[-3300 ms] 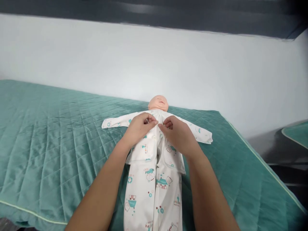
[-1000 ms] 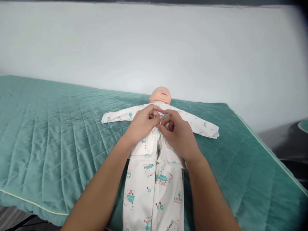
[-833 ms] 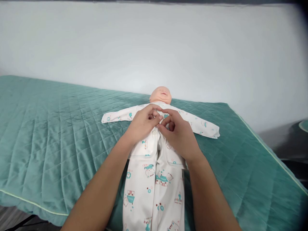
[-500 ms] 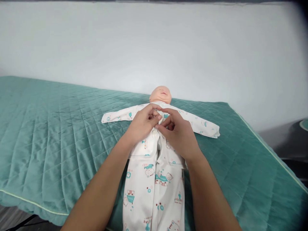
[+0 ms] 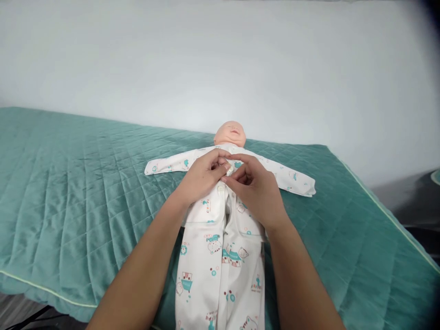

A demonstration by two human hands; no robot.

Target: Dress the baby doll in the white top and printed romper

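A baby doll (image 5: 230, 133) lies on its back, dressed in a white printed baby shirt (image 5: 206, 208) and matching printed pants (image 5: 199, 266). Its sleeves stretch out to both sides. My left hand (image 5: 209, 172) is closed on the shirt's front edge at the chest, thumb and fingers pinching the cloth. Opposite it, my right hand (image 5: 252, 183) pinches the other edge, and the fingertips of both hands nearly meet. A small button (image 5: 220, 188) shows just below my left thumb. Under the hands the shirt front parts in a narrow gap. The pinched fastening is mostly hidden by my fingers.
Beneath the doll spreads a green quilted cover (image 5: 85, 192) with pale piping along its edges. A white wall (image 5: 220, 64) rises right behind the doll's head. Dark floor (image 5: 20, 311) shows at the lower left, and a dark object (image 5: 419, 201) stands beyond the right edge.
Both hands stay at the same place on the shirt front, with only slight finger movement. The view has tilted very slightly.
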